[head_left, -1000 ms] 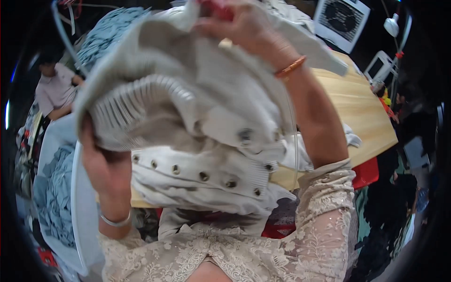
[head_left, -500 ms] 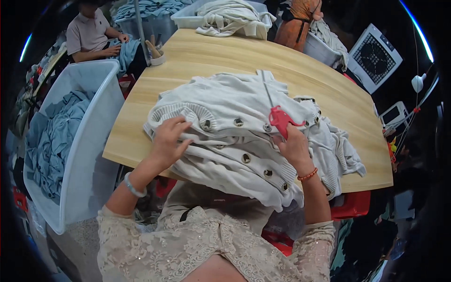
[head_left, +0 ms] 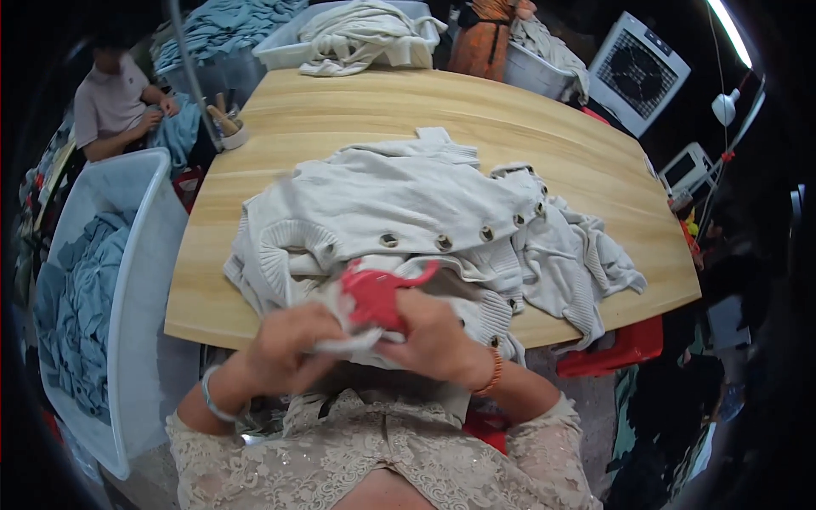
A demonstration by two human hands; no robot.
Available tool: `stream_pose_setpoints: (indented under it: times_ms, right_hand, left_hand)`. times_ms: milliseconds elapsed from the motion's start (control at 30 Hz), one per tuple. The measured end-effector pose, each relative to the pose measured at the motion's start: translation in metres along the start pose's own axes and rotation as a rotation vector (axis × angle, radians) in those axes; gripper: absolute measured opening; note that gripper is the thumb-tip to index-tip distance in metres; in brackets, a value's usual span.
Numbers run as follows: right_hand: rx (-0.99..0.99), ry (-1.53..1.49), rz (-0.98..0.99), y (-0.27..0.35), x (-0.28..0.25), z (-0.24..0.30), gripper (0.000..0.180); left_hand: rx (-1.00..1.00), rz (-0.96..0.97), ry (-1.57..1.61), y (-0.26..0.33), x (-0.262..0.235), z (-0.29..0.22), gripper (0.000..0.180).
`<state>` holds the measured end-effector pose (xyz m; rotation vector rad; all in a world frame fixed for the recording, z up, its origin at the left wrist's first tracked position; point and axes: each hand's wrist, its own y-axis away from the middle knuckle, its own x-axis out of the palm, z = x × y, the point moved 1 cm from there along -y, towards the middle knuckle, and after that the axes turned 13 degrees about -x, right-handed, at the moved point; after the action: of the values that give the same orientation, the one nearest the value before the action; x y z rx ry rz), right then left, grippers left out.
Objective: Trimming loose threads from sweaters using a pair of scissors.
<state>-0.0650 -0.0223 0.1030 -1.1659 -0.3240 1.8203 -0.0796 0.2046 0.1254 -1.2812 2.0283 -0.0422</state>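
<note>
Gripping a red tool (head_left: 374, 293) w/ right hand (head_left: 438, 336), left hand (head_left: 289, 348) pinching cream cardigan (head_left: 391, 212) hem at table (head_left: 544, 136) front edge; better keep fabric taut, tool close to hem.

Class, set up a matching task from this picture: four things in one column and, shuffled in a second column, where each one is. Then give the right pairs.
Things:
1. cream buttoned cardigan
2. red plastic tool
3. blue garments
4. white fan

Places:
A. in the pale bin beside the table's left edge
B. between the left hand and right hand
C. past the table's far right corner
D. spread on the wooden table

Pairs: 1-D, 2-B, 3-A, 4-C
</note>
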Motion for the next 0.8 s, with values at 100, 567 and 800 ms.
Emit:
stream_pose_setpoints:
  times_ms: [100,567,800]
  right_hand:
    - [0.055,0.236,0.007,-0.010,0.011,0.007,0.031]
    - [0.569,0.454,-0.307,0.096,-0.176,-0.018,0.026]
    - [0.791,0.069,-0.143,0.109,-0.228,0.029,0.022]
  left_hand:
    - [0.017,0.016,0.056,0.010,-0.005,-0.014,0.026]
    - [-0.391,-0.447,0.550,0.042,-0.066,0.016,0.029]
    - [-0.714,-0.301,0.277,0.027,-0.085,0.053,0.016]
